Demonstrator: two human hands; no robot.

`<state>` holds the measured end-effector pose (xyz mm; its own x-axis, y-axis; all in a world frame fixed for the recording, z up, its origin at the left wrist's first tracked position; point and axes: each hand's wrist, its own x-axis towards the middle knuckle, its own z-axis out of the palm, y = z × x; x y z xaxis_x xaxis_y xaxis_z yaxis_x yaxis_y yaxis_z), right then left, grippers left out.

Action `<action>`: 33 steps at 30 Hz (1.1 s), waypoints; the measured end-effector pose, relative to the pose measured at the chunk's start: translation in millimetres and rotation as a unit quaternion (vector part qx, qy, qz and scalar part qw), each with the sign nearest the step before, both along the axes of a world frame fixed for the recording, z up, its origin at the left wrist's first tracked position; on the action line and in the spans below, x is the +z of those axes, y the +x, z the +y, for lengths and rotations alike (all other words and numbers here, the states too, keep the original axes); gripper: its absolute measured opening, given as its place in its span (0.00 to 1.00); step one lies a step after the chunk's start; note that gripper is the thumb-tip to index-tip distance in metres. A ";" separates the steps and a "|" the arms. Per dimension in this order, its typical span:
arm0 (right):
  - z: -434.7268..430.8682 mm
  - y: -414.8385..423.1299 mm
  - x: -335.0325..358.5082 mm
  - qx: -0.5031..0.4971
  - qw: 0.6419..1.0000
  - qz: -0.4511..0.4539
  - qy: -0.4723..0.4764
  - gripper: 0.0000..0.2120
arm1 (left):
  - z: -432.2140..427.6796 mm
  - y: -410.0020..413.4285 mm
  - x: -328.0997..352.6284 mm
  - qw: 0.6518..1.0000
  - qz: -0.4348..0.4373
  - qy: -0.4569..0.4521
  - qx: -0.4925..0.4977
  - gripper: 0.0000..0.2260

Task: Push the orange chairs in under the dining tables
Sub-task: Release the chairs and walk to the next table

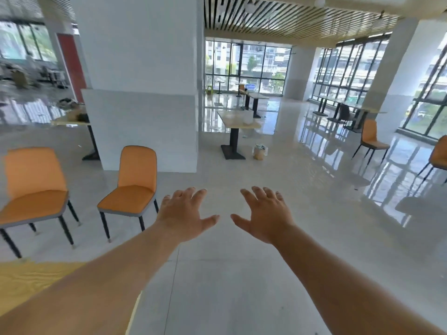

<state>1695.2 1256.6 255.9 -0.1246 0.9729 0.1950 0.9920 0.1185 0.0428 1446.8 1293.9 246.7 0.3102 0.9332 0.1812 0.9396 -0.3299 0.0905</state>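
Fingers spread wide, left hand and right hand out over bare floor holding nothing, between chairs I'd say: two chairs stand left by the pillar, needing a turn and reach.

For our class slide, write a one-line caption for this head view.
Both empty hands, left and right, spread above the floor, two orange chairs unpushed nearby.

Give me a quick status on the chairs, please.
Left hand, right hand open, empty. Two orange chairs loose beside white pillar. Floor ahead clear.
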 end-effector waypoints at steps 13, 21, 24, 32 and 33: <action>314.1 -42.2 -10.9 0.157 0.987 -0.028 0.011 0.46 | 252.6 -35.0 -32.2 0.991 -0.016 -0.013 0.131 0.44; 513.6 -29.4 13.6 0.133 0.990 -0.051 0.006 0.46 | 458.2 -38.5 -15.6 0.991 -0.020 -0.014 0.132 0.42; 576.8 -27.6 18.0 0.131 0.990 -0.042 0.007 0.46 | 517.9 -28.5 -12.3 0.993 -0.001 -0.011 0.116 0.42; 770.6 -40.7 -37.3 0.186 0.982 -0.025 -0.035 0.41 | 692.1 -28.0 -50.9 0.988 0.006 -0.051 0.149 0.42; 802.5 -43.2 -46.0 0.196 0.979 -0.015 -0.045 0.41 | 717.9 -30.4 -57.1 0.985 0.008 -0.058 0.161 0.42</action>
